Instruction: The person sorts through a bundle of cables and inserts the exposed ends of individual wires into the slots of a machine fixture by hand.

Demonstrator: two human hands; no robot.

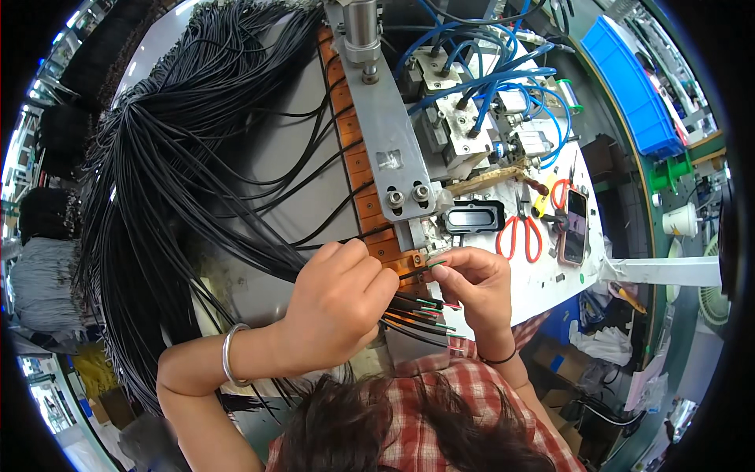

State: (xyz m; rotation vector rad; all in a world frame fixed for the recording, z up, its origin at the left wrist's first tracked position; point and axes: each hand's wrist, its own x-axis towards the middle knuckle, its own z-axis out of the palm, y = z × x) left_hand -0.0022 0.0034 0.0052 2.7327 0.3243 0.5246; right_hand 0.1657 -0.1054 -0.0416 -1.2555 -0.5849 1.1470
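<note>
My left hand [338, 303] is closed, its fingers curled round a black cable [412, 273] beside the lower end of an orange slotted strip [363, 182]. Just to the right, my right hand [481, 293] pinches the tip of that cable between thumb and fingers. Below both hands, several loose black cable ends [417, 316] fan out, with short red and green wires showing at their tips. Other cables lie across the strip farther up, running left into a large black cable bundle [169, 169]. My left palm is hidden from view.
A metal press arm [384, 118] stands over the strip, with blue air hoses [487, 82] behind it. To the right lie red-handled scissors [521, 236], a small black tray [473, 216] and a phone [575, 228]. A blue bin [633, 86] sits at far right.
</note>
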